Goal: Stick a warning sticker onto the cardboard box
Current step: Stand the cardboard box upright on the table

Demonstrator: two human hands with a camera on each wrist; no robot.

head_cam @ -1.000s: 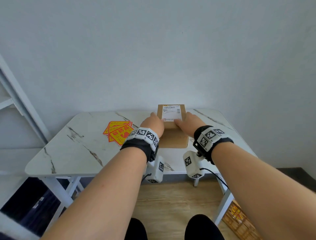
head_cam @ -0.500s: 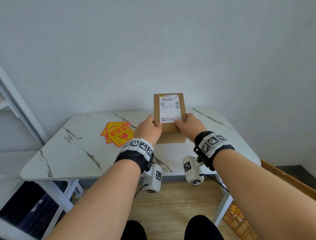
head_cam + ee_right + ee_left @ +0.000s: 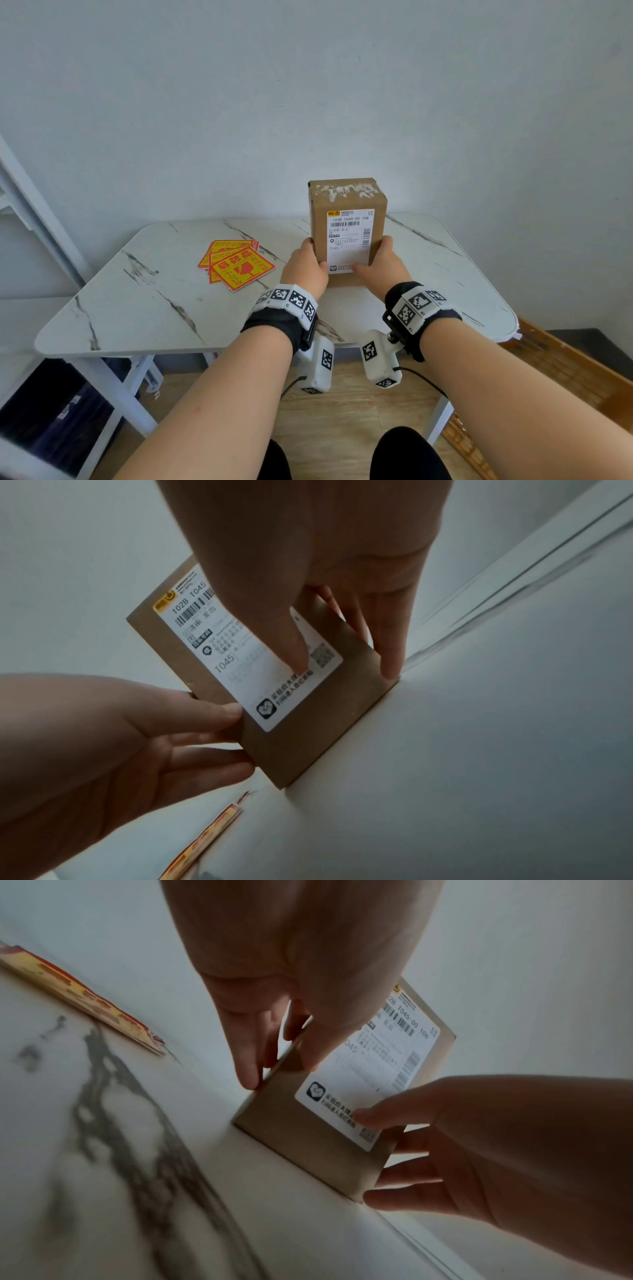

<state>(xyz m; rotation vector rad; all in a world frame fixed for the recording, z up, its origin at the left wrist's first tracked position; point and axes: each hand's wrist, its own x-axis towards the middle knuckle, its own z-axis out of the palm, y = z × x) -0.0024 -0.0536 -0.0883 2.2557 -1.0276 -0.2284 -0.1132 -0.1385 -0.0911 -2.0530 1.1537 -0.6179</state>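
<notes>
**One box upright, two hands on it**

Nearest: two forearms, each with one black wrist strap carrying black-and-white marker tags, one white camera unit hung under each.

Left hand (image 3: 306, 267) clamped on the left side of the cardboard box (image 3: 347, 205): thumb on the front face, fingers (image 3: 245, 1053) along the side wall. Right hand (image 3: 383, 266) clamped on the right side: thumb pressed on the white shipping label (image 3: 348, 240), fingers along the right wall.

One box, standing on end on the marble-patterned worktop (image 3: 144, 308), near its middle toward the back, label side facing the person. Bottom edge meets the worktop in both wrist views. One label on the front; torn white tape residue on the top face.

Left of the box, well apart: a fanned pile of red-and-yellow warning stickers (image 3: 241, 269), lying flat. At least three; exact count unclear where they overlap.

Behind: one plain pale wall.
</notes>
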